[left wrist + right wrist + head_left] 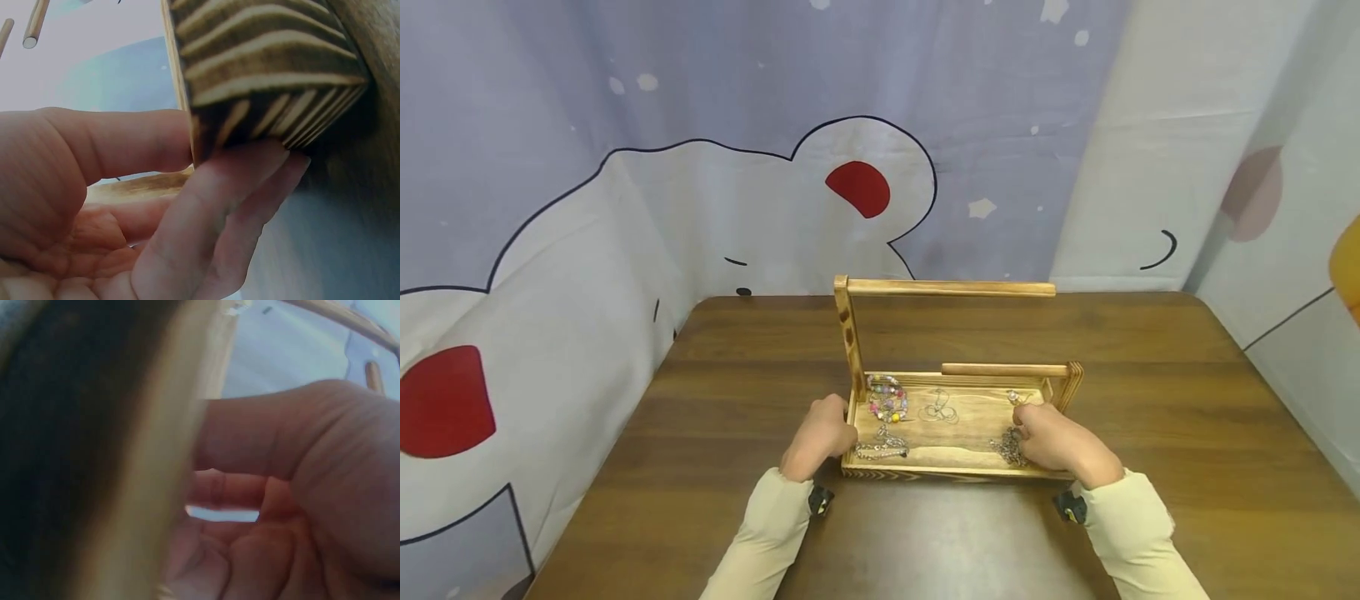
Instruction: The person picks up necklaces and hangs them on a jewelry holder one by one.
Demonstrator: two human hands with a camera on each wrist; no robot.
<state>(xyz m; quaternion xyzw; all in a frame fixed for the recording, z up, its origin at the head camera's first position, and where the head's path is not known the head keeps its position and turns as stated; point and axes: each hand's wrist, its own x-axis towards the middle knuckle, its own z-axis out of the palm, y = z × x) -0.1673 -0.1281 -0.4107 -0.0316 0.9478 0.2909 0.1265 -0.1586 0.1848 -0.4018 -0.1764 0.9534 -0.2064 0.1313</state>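
The wooden jewelry stand (955, 472) is placed on the brown wood-grain table (1210, 433), in front of the person and between the two hands. It is pale wood, with dark burnt stripes on the outer walls, and its base is a shallow rectangular tray. From the left end rises a tall post carrying the upper bar (951, 288); from the right end, a shorter post carries the lower bar (1003, 369). Each bar has one free end.

In the tray, at the left, lie colourful beaded bracelets (891, 390) and, nearer to the front, silver chains (880, 451). A thin looped cord (940, 411) lies about the middle, and a tangled chain (1009, 447) is beside the right hand (1063, 440).

The left hand (822, 437) pinches the left end of the tray, thumb inside, fingers against the outer wall. The right hand's fingers are bent, but their tips are hidden; I cannot tell what they grasp.

Wide table surface extends on both sides of the stand; behind, the far edge meets the printed curtain (985, 100).
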